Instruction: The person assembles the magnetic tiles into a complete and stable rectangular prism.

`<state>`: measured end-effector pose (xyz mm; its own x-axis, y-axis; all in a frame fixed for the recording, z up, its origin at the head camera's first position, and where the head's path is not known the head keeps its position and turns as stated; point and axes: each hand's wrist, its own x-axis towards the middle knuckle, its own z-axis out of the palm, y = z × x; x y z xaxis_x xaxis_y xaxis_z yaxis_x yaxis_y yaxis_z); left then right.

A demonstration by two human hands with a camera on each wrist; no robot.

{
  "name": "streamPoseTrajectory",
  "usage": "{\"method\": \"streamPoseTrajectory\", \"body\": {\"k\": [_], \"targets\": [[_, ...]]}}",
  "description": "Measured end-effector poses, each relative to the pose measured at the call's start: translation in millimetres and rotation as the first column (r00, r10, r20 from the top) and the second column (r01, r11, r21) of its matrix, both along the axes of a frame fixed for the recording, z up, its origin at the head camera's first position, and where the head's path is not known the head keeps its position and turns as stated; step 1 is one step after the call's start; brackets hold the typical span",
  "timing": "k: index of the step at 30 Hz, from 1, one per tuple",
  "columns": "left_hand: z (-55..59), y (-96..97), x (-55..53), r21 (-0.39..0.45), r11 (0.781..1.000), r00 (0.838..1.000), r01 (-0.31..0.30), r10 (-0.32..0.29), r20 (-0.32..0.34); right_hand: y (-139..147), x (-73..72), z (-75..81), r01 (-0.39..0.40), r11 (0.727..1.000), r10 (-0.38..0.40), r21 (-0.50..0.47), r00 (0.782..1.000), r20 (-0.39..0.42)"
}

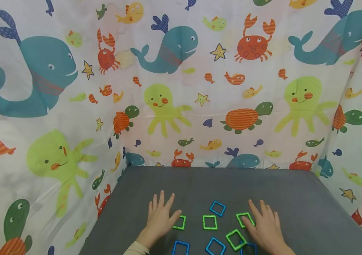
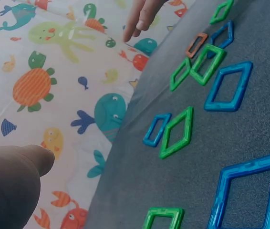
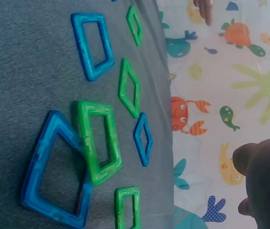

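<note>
My left hand, fingers spread, is over the left side of the grey table, partly covering a green square magnetic tile. My right hand spreads its fingers on the right, with its thumb in front of another green tile. Neither hand holds anything. Between them are a green tile and a small blue tile. Nearer the front lie a blue tile, a blue tile and a green tile overlapping a blue one. An orange tile shows in the left wrist view.
The grey tabletop reaches back to a white curtain printed with sea animals. The curtain also runs along the left and right sides. All the tiles are hollow frames lying on the table.
</note>
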<state>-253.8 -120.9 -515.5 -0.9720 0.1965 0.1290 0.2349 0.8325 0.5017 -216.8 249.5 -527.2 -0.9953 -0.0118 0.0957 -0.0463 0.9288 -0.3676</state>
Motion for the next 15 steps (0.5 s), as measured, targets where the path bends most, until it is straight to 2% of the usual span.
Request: {"method": "streamPoseTrajectory", "body": {"k": [11, 15], "targets": [[6.2, -1.7, -1.4, 0.016, 1.0, 1.0, 0.008, -0.008, -0.015, -3.1, 0.2, 5.3, 0.021, 1.0, -0.021, -0.02, 0.999, -0.03], [5.5, -1.1, -1.0, 0.019, 1.0, 1.0, 0.002, -0.002, -0.014, -4.5, 2.4, 5.3, 0.023, 0.999, -0.024, -0.025, 1.0, -0.017]]}}
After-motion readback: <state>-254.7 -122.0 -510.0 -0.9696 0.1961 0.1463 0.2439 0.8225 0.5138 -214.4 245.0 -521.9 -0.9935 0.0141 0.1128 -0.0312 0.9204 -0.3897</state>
